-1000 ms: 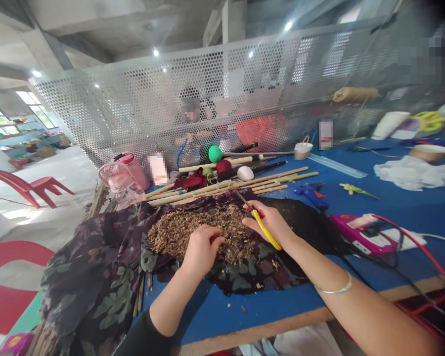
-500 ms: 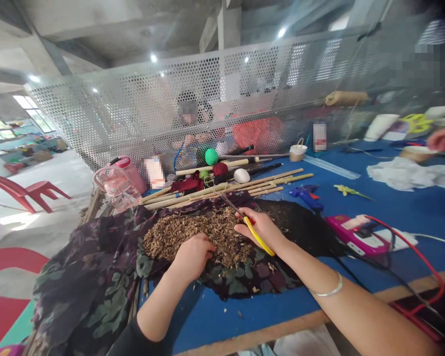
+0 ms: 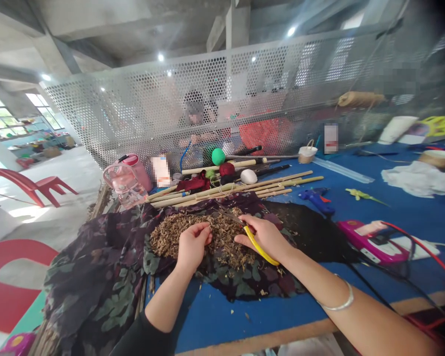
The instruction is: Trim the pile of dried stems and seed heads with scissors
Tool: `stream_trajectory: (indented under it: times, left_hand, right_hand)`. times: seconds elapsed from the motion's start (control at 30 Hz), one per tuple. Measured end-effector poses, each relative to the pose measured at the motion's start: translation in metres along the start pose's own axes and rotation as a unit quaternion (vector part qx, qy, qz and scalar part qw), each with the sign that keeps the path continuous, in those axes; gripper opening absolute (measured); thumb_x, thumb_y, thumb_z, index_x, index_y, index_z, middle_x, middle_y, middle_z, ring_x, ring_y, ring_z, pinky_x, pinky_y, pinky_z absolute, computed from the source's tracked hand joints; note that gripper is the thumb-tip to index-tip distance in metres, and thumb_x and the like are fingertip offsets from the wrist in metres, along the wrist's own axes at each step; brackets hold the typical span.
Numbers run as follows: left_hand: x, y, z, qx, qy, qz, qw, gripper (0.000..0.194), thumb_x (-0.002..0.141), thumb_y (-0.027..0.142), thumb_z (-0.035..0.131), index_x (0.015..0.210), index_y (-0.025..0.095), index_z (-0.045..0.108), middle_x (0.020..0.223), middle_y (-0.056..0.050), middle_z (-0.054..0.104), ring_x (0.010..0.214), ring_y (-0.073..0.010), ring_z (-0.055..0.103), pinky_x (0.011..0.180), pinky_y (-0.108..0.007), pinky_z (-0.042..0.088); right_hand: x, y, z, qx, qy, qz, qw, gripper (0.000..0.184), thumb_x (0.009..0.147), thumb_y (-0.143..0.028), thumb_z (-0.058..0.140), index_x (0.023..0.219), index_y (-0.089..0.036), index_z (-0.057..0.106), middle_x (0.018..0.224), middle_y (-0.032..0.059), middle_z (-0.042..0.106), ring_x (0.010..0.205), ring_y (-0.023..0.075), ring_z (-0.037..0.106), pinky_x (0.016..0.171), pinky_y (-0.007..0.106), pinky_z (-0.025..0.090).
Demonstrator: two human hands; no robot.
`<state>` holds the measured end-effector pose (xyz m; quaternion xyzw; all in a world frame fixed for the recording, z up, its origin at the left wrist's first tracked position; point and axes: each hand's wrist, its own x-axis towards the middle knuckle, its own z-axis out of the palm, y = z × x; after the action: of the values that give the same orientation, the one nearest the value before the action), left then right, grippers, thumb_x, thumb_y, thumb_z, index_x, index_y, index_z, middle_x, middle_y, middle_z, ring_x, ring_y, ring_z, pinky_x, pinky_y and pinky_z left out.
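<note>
A heap of dry brown plant chips (image 3: pixel 170 235) lies on a dark flowered cloth (image 3: pixel 107 257) spread over the blue table (image 3: pixel 393 207). My left hand (image 3: pixel 192 244) rests on the heap with its fingertips pinched on some of the chips. My right hand (image 3: pixel 264 236) is closed round yellow-handled scissors (image 3: pixel 257 245), whose blades point left over the heap. A silver bangle (image 3: pixel 338 301) sits on my right wrist.
Bamboo sticks (image 3: pixel 237 187) lie behind the heap, with a pink water jug (image 3: pixel 124 180), green ball (image 3: pixel 218 156) and white ball (image 3: pixel 248 176). A blue glue gun (image 3: pixel 317 200) and pink device (image 3: pixel 371 242) with red cable lie right. A person sits behind the perforated metal screen (image 3: pixel 152 113).
My left hand has moved up onto the heap and pinched some chips. My right hand with the scissors has stayed close by. A hand at the far right edge has gone.
</note>
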<state>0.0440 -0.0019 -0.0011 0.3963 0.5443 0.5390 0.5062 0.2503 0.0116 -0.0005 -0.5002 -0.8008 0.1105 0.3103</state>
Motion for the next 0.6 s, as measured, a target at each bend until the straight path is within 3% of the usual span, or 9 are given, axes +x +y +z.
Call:
stream_trajectory:
  times: [0.1, 0.27, 0.43, 0.6]
  left_hand:
    - [-0.003, 0.007, 0.003, -0.145, -0.026, -0.078, 0.986, 0.018, 0.064, 0.015, 0.071, 0.079, 0.011, 0.063, 0.068, -0.001, 0.062, 0.057, -0.0058, 0.057, 0.057, -0.016, 0.049]
    - [-0.008, 0.011, 0.005, -0.221, -0.068, -0.129, 0.964, 0.013, 0.068, 0.014, 0.069, 0.078, 0.013, 0.061, 0.071, 0.000, 0.060, 0.056, -0.0035, 0.056, 0.052, -0.012, 0.049]
    - [-0.008, 0.005, 0.005, -0.218, -0.086, -0.135, 0.963, 0.014, 0.066, 0.016, 0.070, 0.074, 0.013, 0.059, 0.068, 0.001, 0.057, 0.055, -0.0032, 0.053, 0.047, -0.011, 0.046]
    - [-0.009, 0.003, 0.010, -0.229, -0.065, -0.103, 0.966, 0.018, 0.060, 0.011, 0.070, 0.074, 0.013, 0.058, 0.069, 0.003, 0.057, 0.050, -0.0014, 0.049, 0.045, -0.011, 0.042]
  right_hand:
    - [-0.002, -0.007, 0.002, -0.014, -0.007, -0.006, 1.000, 0.045, 0.073, -0.046, 0.060, 0.109, -0.018, 0.057, 0.098, 0.0086, 0.066, 0.081, 0.0210, 0.064, 0.070, 0.030, 0.048]
    - [-0.004, -0.015, 0.003, -0.028, -0.031, -0.023, 0.999, 0.051, 0.071, -0.048, 0.061, 0.112, -0.020, 0.055, 0.106, 0.0094, 0.065, 0.090, 0.0238, 0.063, 0.076, 0.034, 0.048]
    - [-0.006, -0.021, 0.003, -0.021, -0.050, -0.036, 0.998, 0.055, 0.068, -0.052, 0.063, 0.112, -0.020, 0.054, 0.102, 0.0089, 0.063, 0.088, 0.0230, 0.061, 0.073, 0.032, 0.047]
    - [-0.007, -0.027, 0.007, -0.012, -0.043, -0.063, 0.997, 0.064, 0.062, -0.056, 0.068, 0.111, -0.018, 0.052, 0.094, 0.0091, 0.058, 0.089, 0.0250, 0.057, 0.079, 0.037, 0.045]
